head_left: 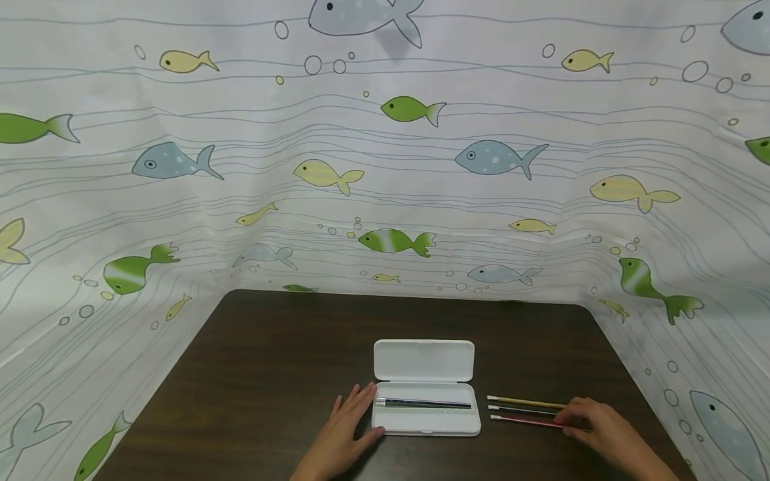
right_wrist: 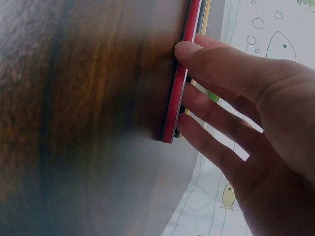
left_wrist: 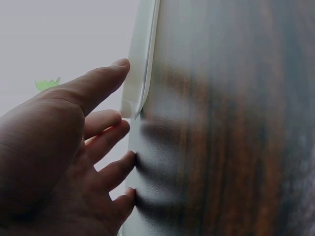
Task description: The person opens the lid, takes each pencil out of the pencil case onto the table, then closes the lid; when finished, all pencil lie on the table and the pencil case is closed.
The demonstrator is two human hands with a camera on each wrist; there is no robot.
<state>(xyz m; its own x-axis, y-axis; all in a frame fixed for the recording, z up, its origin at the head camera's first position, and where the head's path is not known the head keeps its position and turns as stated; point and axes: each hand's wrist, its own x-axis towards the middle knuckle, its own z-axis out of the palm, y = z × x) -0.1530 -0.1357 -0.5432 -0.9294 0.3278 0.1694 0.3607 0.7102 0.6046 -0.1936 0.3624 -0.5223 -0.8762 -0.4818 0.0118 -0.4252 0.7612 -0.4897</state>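
Note:
A white pencil case (head_left: 430, 427) lies on the table with its lid (head_left: 424, 361) folded back. Inside it is a dark pencil (head_left: 427, 403) with a lighter greenish strip along its near side. My left hand (head_left: 339, 437) rests at the case's left end, thumb by the near corner and fingers spread toward the hinge. To the right of the case, three pencils lie side by side: yellow (head_left: 523, 401), dark (head_left: 520, 409) and red (head_left: 523, 420), white eraser ends leftward. My right hand (head_left: 595, 427) pinches the red pencil (right_wrist: 181, 83) near its right end, other fingers reaching behind the pencils.
The dark wood-grain table (head_left: 271, 361) extends around the case. A white cloth (head_left: 337, 207) printed with fish hangs behind the table and along both sides.

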